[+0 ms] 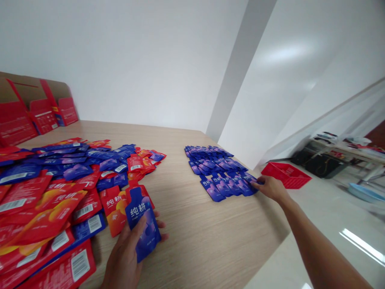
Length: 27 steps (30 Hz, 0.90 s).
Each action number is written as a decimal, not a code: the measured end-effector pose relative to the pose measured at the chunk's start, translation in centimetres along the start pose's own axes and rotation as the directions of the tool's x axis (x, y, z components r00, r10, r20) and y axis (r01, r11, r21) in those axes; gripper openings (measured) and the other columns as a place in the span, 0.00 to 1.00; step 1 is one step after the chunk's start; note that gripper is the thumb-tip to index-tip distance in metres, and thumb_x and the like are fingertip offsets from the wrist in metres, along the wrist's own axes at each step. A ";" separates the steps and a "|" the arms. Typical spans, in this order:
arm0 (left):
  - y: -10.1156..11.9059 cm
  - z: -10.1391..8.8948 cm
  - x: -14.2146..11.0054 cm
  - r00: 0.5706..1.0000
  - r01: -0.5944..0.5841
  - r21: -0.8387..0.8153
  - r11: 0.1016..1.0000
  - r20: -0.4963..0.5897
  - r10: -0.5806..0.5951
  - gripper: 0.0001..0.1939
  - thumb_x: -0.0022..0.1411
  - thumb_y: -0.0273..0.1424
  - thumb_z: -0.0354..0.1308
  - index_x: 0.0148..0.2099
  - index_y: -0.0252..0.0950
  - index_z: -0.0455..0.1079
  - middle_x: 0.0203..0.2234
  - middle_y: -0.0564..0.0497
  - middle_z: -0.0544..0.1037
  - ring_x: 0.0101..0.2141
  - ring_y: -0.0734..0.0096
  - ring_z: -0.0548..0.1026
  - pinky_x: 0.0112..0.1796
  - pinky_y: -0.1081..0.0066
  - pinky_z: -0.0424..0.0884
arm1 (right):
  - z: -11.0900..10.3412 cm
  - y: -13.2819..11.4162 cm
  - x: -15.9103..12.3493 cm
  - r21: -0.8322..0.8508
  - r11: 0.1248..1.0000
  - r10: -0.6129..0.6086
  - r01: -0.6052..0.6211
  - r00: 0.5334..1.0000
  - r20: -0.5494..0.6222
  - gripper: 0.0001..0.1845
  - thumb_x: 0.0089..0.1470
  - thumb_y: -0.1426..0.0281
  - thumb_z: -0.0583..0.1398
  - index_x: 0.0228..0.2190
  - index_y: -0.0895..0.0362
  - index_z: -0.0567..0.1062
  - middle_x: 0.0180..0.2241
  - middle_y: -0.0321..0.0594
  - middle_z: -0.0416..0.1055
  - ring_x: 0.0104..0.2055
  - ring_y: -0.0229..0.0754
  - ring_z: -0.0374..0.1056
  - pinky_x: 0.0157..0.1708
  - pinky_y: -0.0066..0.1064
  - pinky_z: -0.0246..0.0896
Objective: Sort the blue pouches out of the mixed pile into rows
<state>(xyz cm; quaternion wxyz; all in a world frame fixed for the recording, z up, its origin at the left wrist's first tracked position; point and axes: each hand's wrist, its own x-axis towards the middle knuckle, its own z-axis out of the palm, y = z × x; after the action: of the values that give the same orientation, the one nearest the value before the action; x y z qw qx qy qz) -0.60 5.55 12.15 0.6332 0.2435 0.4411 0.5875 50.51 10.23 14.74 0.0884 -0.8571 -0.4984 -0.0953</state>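
Note:
My left hand (125, 249) is closed around a blue spouted pouch (144, 228), its printed front turned up, at the right side of a mixed pile. A red pouch shows behind its top; whether that one is held too I cannot tell. At the right, my right hand (270, 188) pinches the edge of a blue pouch (249, 181) at the end of the nearest row. The other blue pouches (224, 186) in this row overlap face up. Two more overlapping rows of blue pouches (215, 164) lie just beyond.
Red pouches (60, 202) and blue pouches (78, 171) are heaped over the left of the wooden table (174, 241). Red open boxes (42, 112) stand at the back left. A red crate (285, 174) sits on the floor beyond the table's right edge, before the wall.

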 end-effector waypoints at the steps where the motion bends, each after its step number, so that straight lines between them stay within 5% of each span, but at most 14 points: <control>1: -0.1 -0.1 0.1 1.000 0.001 0.004 1.000 0.006 -0.001 0.33 0.44 0.46 0.83 0.47 0.32 0.80 0.39 0.42 0.87 0.37 0.49 0.85 0.32 0.56 0.88 | 0.0 -0.2 0.0 0.006 1.000 0.000 0.000 1.000 0.004 0.17 0.57 0.56 0.66 0.34 0.56 0.86 0.35 0.51 0.85 0.40 0.56 0.82 0.38 0.37 0.68; 4: -0.2 -0.3 0.2 1.000 0.008 -0.003 1.000 0.015 -0.008 0.33 0.43 0.46 0.83 0.47 0.33 0.80 0.39 0.43 0.87 0.36 0.49 0.85 0.32 0.56 0.88 | -0.4 -1.1 -0.1 0.024 1.000 0.021 -0.020 1.000 -0.005 0.20 0.55 0.53 0.67 0.34 0.57 0.85 0.36 0.54 0.85 0.41 0.60 0.81 0.40 0.40 0.71; 7: -0.1 -0.1 0.2 0.999 0.040 -0.036 0.999 0.012 -0.039 0.33 0.43 0.45 0.82 0.47 0.33 0.80 0.38 0.42 0.87 0.35 0.49 0.85 0.32 0.54 0.88 | -1.2 -3.7 -1.3 0.060 0.998 0.021 -0.017 0.997 -0.072 0.26 0.57 0.51 0.65 0.43 0.61 0.84 0.48 0.65 0.82 0.52 0.70 0.78 0.46 0.51 0.73; 9: 0.1 0.1 0.1 0.997 0.074 -0.067 0.995 0.003 -0.074 0.30 0.47 0.42 0.80 0.48 0.32 0.79 0.39 0.40 0.87 0.35 0.47 0.86 0.34 0.52 0.88 | -1.6 -7.2 -3.5 0.112 0.992 -0.042 0.054 0.993 -0.108 0.25 0.62 0.54 0.62 0.49 0.61 0.81 0.54 0.63 0.80 0.56 0.66 0.76 0.52 0.50 0.72; 11: 0.4 0.5 0.0 0.993 0.115 -0.097 0.989 -0.005 -0.116 0.23 0.58 0.38 0.74 0.51 0.30 0.78 0.40 0.37 0.87 0.37 0.47 0.87 0.37 0.52 0.88 | -2.1 -12.1 -7.4 0.252 0.950 -0.166 0.186 0.981 -0.099 0.20 0.66 0.56 0.59 0.50 0.56 0.79 0.50 0.52 0.82 0.50 0.52 0.79 0.52 0.40 0.73; 13: 0.7 0.8 -0.1 0.986 0.168 -0.129 0.977 0.000 -0.169 0.16 0.69 0.34 0.64 0.54 0.29 0.77 0.44 0.35 0.87 0.42 0.49 0.88 0.40 0.57 0.87 | -2.6 -17.8 -12.4 0.646 0.693 -0.360 0.321 0.930 -0.076 0.16 0.67 0.55 0.60 0.43 0.54 0.77 0.43 0.46 0.82 0.43 0.48 0.79 0.48 0.38 0.75; 15: 0.9 1.0 -0.3 0.972 0.232 -0.167 0.958 0.002 -0.235 0.15 0.75 0.33 0.56 0.55 0.29 0.77 0.46 0.35 0.87 0.46 0.51 0.87 0.41 0.63 0.87 | -3.3 -23.3 -17.5 0.807 0.477 -0.476 0.348 0.874 -0.096 0.14 0.64 0.57 0.65 0.43 0.53 0.76 0.41 0.42 0.80 0.41 0.45 0.77 0.44 0.36 0.74; 18: 1.4 1.1 -0.7 0.958 0.258 -0.213 0.942 -0.069 -0.278 0.11 0.76 0.30 0.56 0.54 0.33 0.78 0.45 0.40 0.87 0.50 0.54 0.86 0.44 0.66 0.86 | -4.0 -29.1 -22.7 0.850 0.366 -0.627 0.379 0.775 -0.075 0.21 0.53 0.68 0.73 0.46 0.53 0.74 0.50 0.44 0.77 0.50 0.46 0.75 0.50 0.37 0.72; 21: 1.9 0.8 -1.0 0.966 0.226 -0.271 0.936 -0.062 -0.252 0.12 0.74 0.27 0.58 0.56 0.38 0.78 0.48 0.44 0.86 0.56 0.56 0.83 0.51 0.64 0.83 | -3.8 -31.4 -24.0 0.846 0.389 -0.629 0.365 0.776 -0.046 0.24 0.48 0.73 0.73 0.47 0.54 0.74 0.52 0.45 0.76 0.53 0.48 0.74 0.55 0.40 0.71; 24: 1.6 0.2 -1.1 0.961 0.270 -0.300 0.915 0.136 -0.239 0.16 0.69 0.38 0.66 0.56 0.40 0.79 0.55 0.44 0.84 0.62 0.52 0.77 0.58 0.60 0.79 | -3.3 -31.2 -23.8 0.840 0.399 -0.554 0.367 0.827 -0.098 0.22 0.47 0.76 0.69 0.44 0.53 0.73 0.49 0.43 0.77 0.50 0.47 0.75 0.52 0.38 0.72; 27: 0.8 -0.4 -1.2 0.916 0.301 -0.188 0.935 0.329 -0.229 0.31 0.51 0.48 0.80 0.54 0.40 0.82 0.60 0.42 0.81 0.66 0.44 0.73 0.60 0.56 0.77 | -3.1 -29.5 -23.0 0.807 0.406 -0.513 0.429 0.838 -0.187 0.20 0.48 0.75 0.66 0.44 0.53 0.74 0.48 0.44 0.79 0.49 0.47 0.76 0.52 0.38 0.73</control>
<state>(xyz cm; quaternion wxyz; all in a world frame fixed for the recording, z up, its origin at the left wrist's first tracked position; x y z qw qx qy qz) -1.25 4.48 12.91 0.7914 0.1914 0.2959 0.4996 13.41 4.63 13.64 0.4249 -0.5405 -0.7068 0.1668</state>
